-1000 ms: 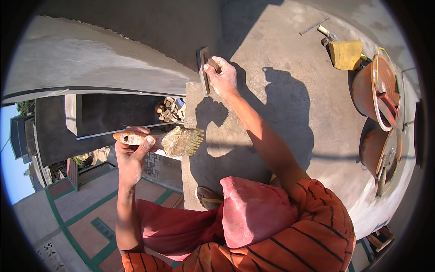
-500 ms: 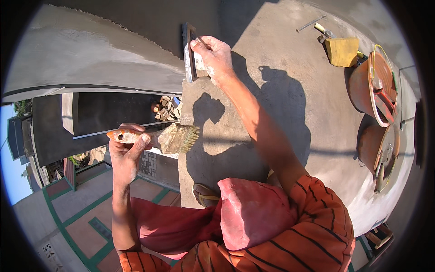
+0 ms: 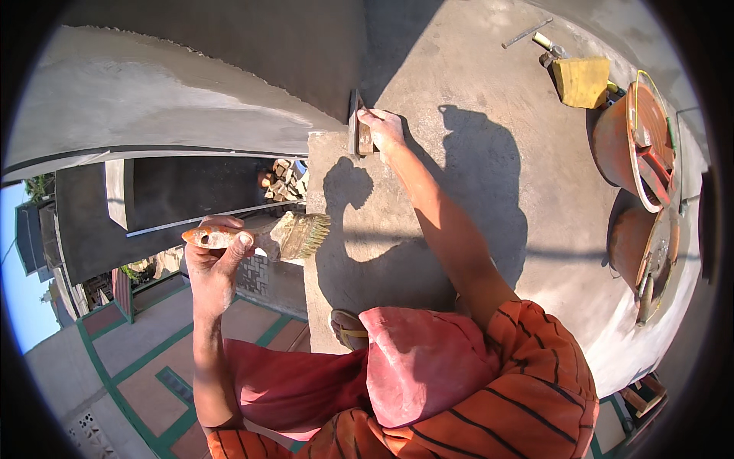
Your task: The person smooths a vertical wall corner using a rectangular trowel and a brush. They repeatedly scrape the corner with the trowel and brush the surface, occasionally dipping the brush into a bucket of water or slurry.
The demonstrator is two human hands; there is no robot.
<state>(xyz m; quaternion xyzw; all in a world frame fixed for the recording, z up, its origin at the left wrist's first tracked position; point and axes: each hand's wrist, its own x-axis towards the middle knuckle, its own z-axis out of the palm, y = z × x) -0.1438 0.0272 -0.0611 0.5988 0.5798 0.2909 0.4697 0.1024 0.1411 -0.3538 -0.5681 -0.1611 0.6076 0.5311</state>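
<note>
My left hand (image 3: 214, 256) is closed around the handle of a wide, mortar-caked brush (image 3: 294, 236), its bristles pointing right. My right hand (image 3: 382, 131) grips a plastering float (image 3: 355, 126) by its back. The float stands on edge against the end of the plastered wall (image 3: 321, 57), low down where the wall meets the concrete floor (image 3: 428, 73). Its working face is turned to the wall and hidden from me. My shadow falls across the floor below the float.
To the right stand two orange-brown buckets (image 3: 615, 145), one holding a red tool. Near them lie a yellow sponge-like block (image 3: 581, 82), a hammer-like tool (image 3: 549, 46) and a thin rod (image 3: 527, 33). The floor's edge drops off at left, with a tiled yard (image 3: 157, 344) far below.
My right hand has moved the float right and a little down, away from the wall's left corner. The brush in my left hand has barely shifted.
</note>
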